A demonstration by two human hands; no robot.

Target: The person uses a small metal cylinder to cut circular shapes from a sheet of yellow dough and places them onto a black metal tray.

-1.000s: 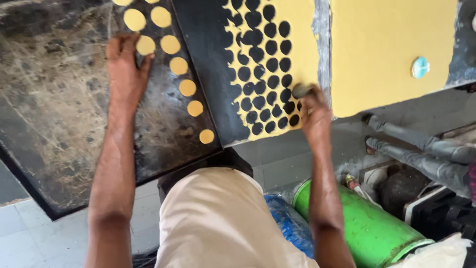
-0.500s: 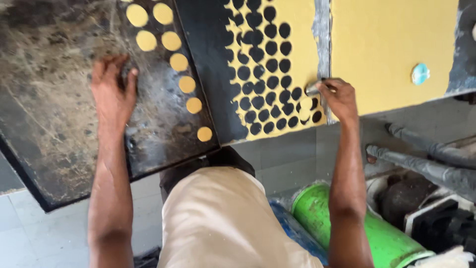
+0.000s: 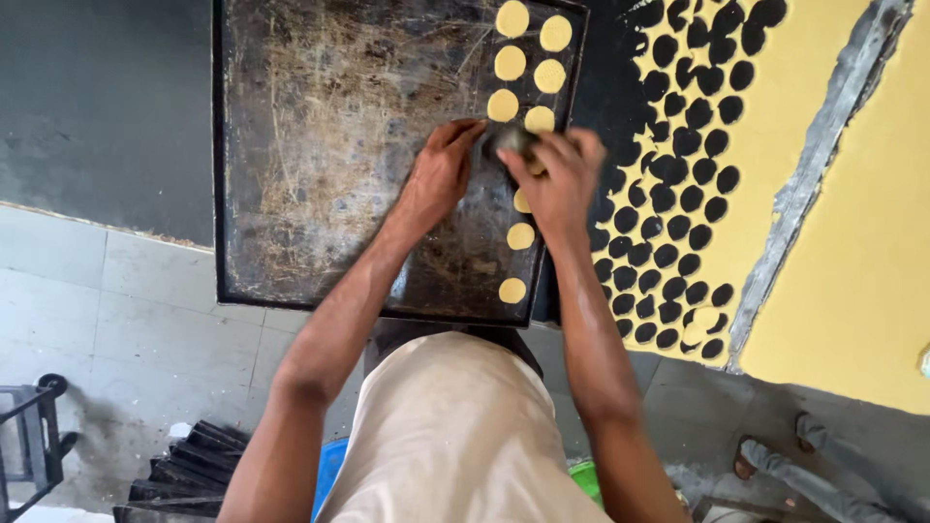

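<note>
Both my hands meet over a dark, worn baking tray (image 3: 320, 145). My right hand (image 3: 560, 182) grips a small round metal cutter (image 3: 511, 141). The fingers of my left hand (image 3: 441, 176) close on the cutter's left side. Round yellow dough discs (image 3: 528, 68) lie in rows along the tray's right edge, with more below the hands (image 3: 512, 290). To the right lies a yellow dough sheet (image 3: 775, 145) full of round cut-out holes.
A second, uncut yellow dough sheet (image 3: 862, 271) lies at far right beyond a grey gap. Below are a tiled floor (image 3: 126, 329), dark stacked trays (image 3: 184, 470), a black cart (image 3: 29, 426), and another person's sandalled feet (image 3: 765, 455).
My right hand left the cut dough sheet and carried the cutter left over the tray. My left hand moved right to meet it. The view shifted left.
</note>
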